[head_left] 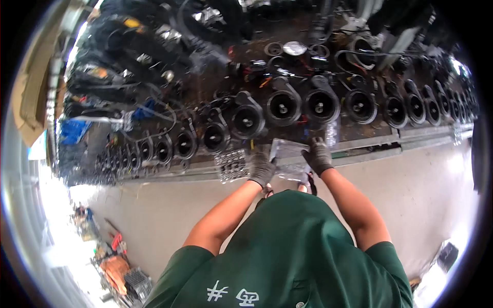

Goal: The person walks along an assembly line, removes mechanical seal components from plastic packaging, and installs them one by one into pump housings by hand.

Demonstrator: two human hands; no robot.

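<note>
Just off the front edge of a long workbench, a clear plastic bag (289, 150) stretches between my two gloved hands. My left hand (261, 170), in a grey knit glove, grips the bag's left side with its fingers closed. At the right edge, my right hand (319, 157) pinches the bag between thumb and fingers; its fingertips are partly blurred. Left of my left hand lies a clear sheet or pack of small dark parts (232, 166). Behind the bag stand round black housings with side arms, such as this housing (283, 107) and another housing (322, 104).
Similar housings (214, 137) run in a row along the bench to both sides. Behind them are tangled cables, black parts and a silver disc (295, 48). The metal bench edge (354, 153) runs before me. A cardboard piece (32, 87) stands far left; crates (137, 281) sit lower left.
</note>
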